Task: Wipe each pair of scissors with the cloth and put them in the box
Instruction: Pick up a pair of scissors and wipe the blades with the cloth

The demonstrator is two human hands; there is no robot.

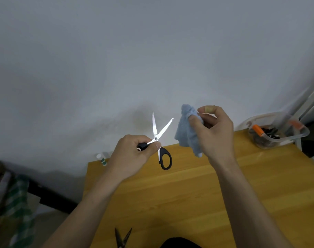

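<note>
The left hand (134,153) is gripping one black handle of the scissors (158,138), held up above the table (188,194). Its blades are standing open and pointing up and away, with the right blade leaning toward the cloth (187,129). The right hand (214,129) is pinching this blue cloth just beside the blades, on their right, not touching them. So the cloth hand probably needs to move left. The box (303,134) is sitting at the far right corner, nearer to the right hand. Another pair of scissors (123,238) is lying at the near edge.

Black-handled scissors (158,140) open, tips up, beside bunched blue cloth (187,133); clear box (277,133) far-right.
</note>
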